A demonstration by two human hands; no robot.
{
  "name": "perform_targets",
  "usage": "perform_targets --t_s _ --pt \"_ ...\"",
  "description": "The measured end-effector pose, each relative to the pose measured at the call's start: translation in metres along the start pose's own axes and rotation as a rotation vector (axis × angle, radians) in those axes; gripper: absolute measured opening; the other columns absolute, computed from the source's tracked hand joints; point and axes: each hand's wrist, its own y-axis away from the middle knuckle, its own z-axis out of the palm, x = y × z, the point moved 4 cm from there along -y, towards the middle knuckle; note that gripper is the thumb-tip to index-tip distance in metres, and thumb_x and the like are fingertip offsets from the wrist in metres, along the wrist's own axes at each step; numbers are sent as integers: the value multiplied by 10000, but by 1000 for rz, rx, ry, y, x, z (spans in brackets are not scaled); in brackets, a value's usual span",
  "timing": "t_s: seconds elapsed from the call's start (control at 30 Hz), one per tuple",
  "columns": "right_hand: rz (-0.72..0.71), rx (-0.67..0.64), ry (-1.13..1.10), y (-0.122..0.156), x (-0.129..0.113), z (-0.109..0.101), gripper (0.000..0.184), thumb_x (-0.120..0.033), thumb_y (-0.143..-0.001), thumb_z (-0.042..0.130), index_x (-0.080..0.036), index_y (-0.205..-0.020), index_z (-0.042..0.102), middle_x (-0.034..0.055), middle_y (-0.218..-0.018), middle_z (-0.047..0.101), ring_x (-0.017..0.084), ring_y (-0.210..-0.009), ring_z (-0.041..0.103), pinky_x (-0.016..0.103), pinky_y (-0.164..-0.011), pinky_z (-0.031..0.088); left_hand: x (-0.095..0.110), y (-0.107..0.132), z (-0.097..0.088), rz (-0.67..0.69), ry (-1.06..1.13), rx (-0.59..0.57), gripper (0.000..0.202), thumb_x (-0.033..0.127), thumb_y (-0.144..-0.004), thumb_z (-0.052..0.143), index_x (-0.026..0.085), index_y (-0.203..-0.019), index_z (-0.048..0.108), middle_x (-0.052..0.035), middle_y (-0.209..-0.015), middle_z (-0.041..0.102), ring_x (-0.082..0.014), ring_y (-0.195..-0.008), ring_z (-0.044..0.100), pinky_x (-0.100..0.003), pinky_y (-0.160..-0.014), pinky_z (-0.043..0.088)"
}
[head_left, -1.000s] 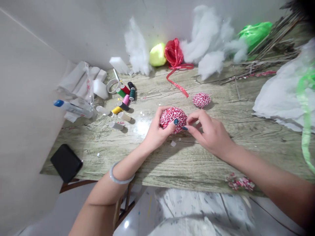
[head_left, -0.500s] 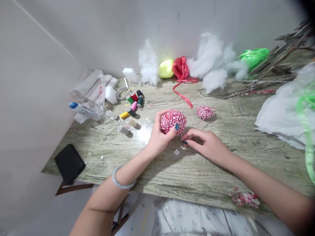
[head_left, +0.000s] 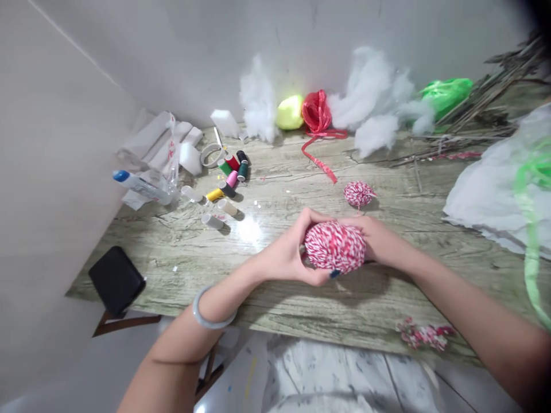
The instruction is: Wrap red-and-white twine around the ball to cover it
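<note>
A large ball of red-and-white twine (head_left: 334, 246) is held above the table in my left hand (head_left: 286, 255). That hand's fingers curve over the far side, and the thumb with its dark nail presses the near side. My right hand (head_left: 377, 238) is against the ball's right and far side, its fingers hidden behind the twine. Whether they grip the strand I cannot see. Beyond my right wrist lies a smaller ball of the same twine (head_left: 359, 194), with a short strand running from it towards my hands.
Several thread spools (head_left: 228, 189) and a tape roll (head_left: 210, 155) lie at left, near a blue-capped bottle (head_left: 144, 186). Along the wall are white stuffing (head_left: 365, 92), red ribbon (head_left: 316, 112) and dry twigs (head_left: 482, 109). A pink-and-white bundle (head_left: 424, 334) lies near the front edge.
The large ball has moved right and nearer to me and has turned in my left hand. My right hand has gone from pinching the strand below the ball to behind it.
</note>
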Motion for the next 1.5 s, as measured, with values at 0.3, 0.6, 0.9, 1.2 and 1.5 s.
perform_targets --t_s 0.3,0.6,0.9,1.2,1.5 --pt "-15 377 167 4 -7 -19 133 -257 -893 556 -195 -805 635 2 -782 683 161 -721 602 272 -665 403 -2 -3 11 -127 -597 -139 610 374 -715 715 186 -1212 414 -107 -1106 507 -254 -912 605 -373 -707 530" --pt "-362 583 489 18 -34 -14 155 -224 -958 523 -213 -820 593 16 -767 667 176 -756 602 335 -786 419 -9 -3 4 -241 -615 67 625 375 -736 756 176 -1204 392 -105 -1126 522 -244 -978 605 -352 -760 525" --pt "-520 535 768 26 -41 -6 144 -226 -962 527 -220 -872 640 25 -746 668 188 -751 594 369 -815 392 -8 -2 -5 -308 -439 165 559 355 -735 762 199 -1160 433 -72 -1100 540 -233 -987 581 -358 -819 497" --pt "-613 484 937 29 -44 -1 163 -210 -960 513 -274 -944 662 2 -779 688 174 -733 553 355 -846 389 -20 -2 -9 -380 -121 172 457 428 -833 678 187 -1143 447 -53 -1107 581 -195 -994 562 -314 -855 459" --pt "-621 411 790 28 -41 4 193 -162 -946 494 -268 -930 655 -7 -762 680 155 -711 549 344 -836 397 -40 1 -5 -554 325 342 410 541 -816 648 228 -976 437 70 -681 461 -46 -438 352 -187 -378 311"
